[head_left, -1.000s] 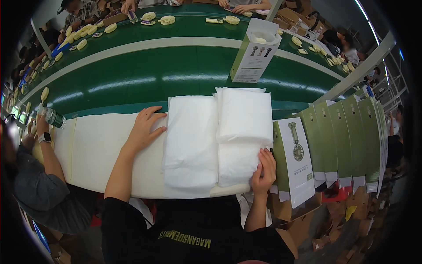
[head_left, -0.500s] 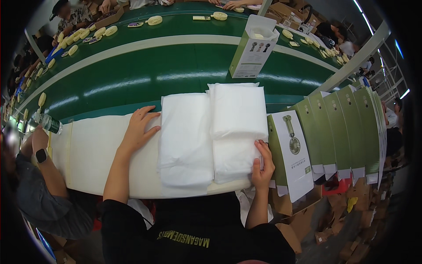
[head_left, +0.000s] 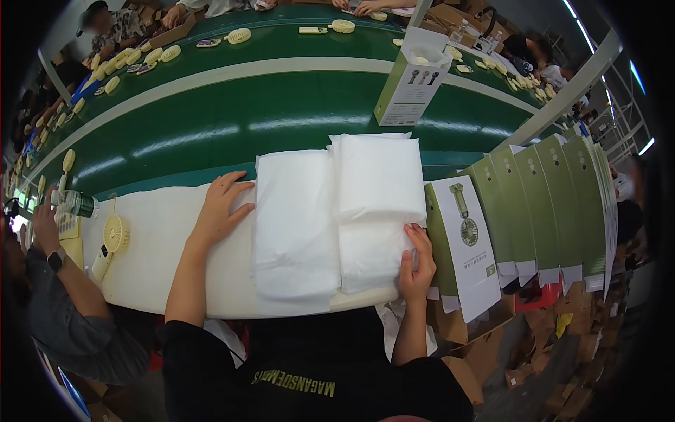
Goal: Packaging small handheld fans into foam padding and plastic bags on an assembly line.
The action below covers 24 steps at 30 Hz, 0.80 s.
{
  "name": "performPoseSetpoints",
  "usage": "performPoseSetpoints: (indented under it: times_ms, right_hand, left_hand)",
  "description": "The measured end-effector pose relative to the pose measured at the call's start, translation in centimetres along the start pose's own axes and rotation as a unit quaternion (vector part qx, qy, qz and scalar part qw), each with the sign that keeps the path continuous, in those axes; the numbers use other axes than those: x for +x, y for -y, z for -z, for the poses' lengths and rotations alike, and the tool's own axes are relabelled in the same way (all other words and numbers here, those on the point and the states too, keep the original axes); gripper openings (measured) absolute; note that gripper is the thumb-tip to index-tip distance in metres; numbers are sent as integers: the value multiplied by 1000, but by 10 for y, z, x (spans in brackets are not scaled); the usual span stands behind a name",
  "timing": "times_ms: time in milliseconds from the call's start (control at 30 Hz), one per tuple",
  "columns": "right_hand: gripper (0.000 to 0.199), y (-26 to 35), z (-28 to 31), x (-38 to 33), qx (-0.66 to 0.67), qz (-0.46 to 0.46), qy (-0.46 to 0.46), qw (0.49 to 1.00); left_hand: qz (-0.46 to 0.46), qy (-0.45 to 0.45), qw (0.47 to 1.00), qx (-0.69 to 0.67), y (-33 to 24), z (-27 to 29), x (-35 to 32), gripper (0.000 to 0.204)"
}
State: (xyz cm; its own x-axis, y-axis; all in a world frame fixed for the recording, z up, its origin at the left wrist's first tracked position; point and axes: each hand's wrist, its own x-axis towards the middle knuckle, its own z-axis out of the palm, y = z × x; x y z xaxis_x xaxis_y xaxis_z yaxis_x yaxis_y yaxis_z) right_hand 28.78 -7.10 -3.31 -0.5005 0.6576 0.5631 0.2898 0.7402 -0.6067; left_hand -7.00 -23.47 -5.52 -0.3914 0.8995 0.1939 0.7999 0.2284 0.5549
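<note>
My left hand (head_left: 221, 207) lies on the cream table top (head_left: 158, 225), fingers spread, its tips next to a stack of thin white bags (head_left: 294, 225). A second white stack (head_left: 378, 176) lies to the right of the first, partly overlapping it, with a folded upper layer. My right hand (head_left: 418, 264) rests against this stack's right edge, fingers slightly bent and thumb apart, gripping nothing visible. A pale yellow handheld fan (head_left: 114, 235) lies at the table's left end, near a co-worker's arm. Close to my right hand leans a green and white flat carton (head_left: 464, 239) with a fan picture.
Several green cartons (head_left: 552, 204) stand in a row on the right. Beyond the table, a green conveyor (head_left: 295, 105) carries an open upright box (head_left: 413, 81); a farther belt bears fans. A plastic bottle (head_left: 77, 204) is near the co-worker's hand (head_left: 48, 228). A metal post (head_left: 562, 91) slants at right.
A handheld fan now lies at the table's left end, and the co-worker's hand has moved away leftward. Fans on the far belt shifted left; the open box shifted slightly right. My hands stay put.
</note>
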Motion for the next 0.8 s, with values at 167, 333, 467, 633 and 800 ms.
performPoseSetpoints:
  times_ms: [167,333,467,633,800]
  right_hand:
    - [33,0,-2,-1,-11,5,2,1000]
    - [32,1,-3,-2,-35,16,5,999]
    - [32,7,-8,-2,-21,23,-1,999]
    - [31,10,-11,-1,-21,37,16,999]
    - [30,18,-11,-6,-34,47,-4,998]
  left_hand:
    - [-33,-63,997,-24,13,8,-6,33]
    - [141,-400,876,232,46,60,-34,38]
    - [336,-425,783,305,134,90,-124,42]
    - [359,-381,826,209,182,129,-209,48]
    - [431,-210,858,184,147,162,-213,49]
